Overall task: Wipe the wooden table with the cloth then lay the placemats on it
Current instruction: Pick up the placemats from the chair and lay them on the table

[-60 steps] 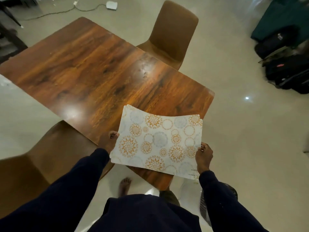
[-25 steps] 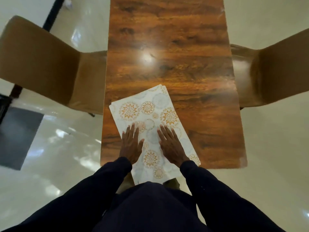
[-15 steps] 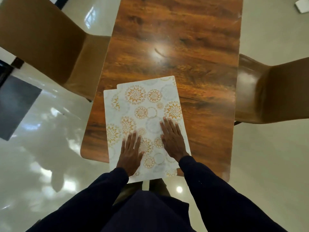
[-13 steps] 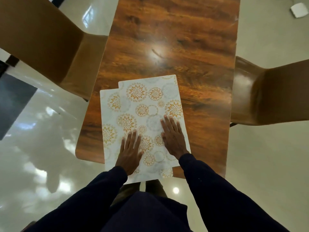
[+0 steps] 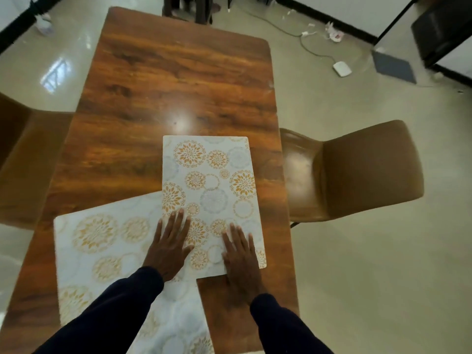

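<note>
Two placemats are lying on the wooden bench, both white with orange and grey floral rings. The right mat is sitting lengthwise down the bench, on its right half, long edge running close to the bench's right edge. The left mat is lying slightly askew at the near left, its near end reaching out of frame at the bottom. The right mat's left near corner is overlapping the left mat.

Left hand is lying flat, fingers together and extended, palm down where the two mats overlap; nothing gripped. Right hand is also lying flat and released, fingers on the right mat's near right corner, heel of the palm on bare wood just below the mat's near edge. Both sleeves are dark.

A brown chair is standing at the bench's right side, seat tucked partly under the edge. A second brown chair is showing at the left. A white device with a cable is lying on the floor beyond the bench.
</note>
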Demonstrator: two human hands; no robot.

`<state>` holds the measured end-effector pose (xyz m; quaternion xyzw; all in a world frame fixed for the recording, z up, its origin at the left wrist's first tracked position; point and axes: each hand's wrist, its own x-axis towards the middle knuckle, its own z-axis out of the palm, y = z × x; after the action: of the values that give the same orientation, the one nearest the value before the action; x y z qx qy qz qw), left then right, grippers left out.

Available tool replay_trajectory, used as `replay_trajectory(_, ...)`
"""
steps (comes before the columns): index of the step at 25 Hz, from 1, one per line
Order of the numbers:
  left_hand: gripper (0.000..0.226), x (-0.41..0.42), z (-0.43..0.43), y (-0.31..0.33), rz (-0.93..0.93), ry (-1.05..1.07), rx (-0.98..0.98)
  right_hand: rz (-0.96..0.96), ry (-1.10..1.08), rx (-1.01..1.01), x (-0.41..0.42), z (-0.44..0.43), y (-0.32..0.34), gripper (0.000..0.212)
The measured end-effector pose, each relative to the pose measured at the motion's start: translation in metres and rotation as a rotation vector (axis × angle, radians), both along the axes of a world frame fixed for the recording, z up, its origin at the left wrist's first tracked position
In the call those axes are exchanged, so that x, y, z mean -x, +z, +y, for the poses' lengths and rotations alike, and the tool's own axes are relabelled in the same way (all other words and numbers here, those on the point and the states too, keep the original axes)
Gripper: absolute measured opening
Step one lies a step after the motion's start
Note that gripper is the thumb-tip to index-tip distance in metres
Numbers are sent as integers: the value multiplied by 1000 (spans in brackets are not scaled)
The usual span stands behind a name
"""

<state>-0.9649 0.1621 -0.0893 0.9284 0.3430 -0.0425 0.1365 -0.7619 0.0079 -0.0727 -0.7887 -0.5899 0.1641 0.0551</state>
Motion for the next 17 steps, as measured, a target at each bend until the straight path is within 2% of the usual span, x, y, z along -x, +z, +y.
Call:
replay_trajectory(7, 70, -80, 70, -17, -153, -50, -129, -49, -104, -85, -69, 67, -18, 55)
replay_trajectory(12, 69, -116, 78, -28, -271, 0, -183, -41, -113, -132, -113, 106, -25, 54)
replay_trajectory(17, 69, -138, 91, -32, -243, 7, -194, -58, -154, -155, -135, 123, -31, 61)
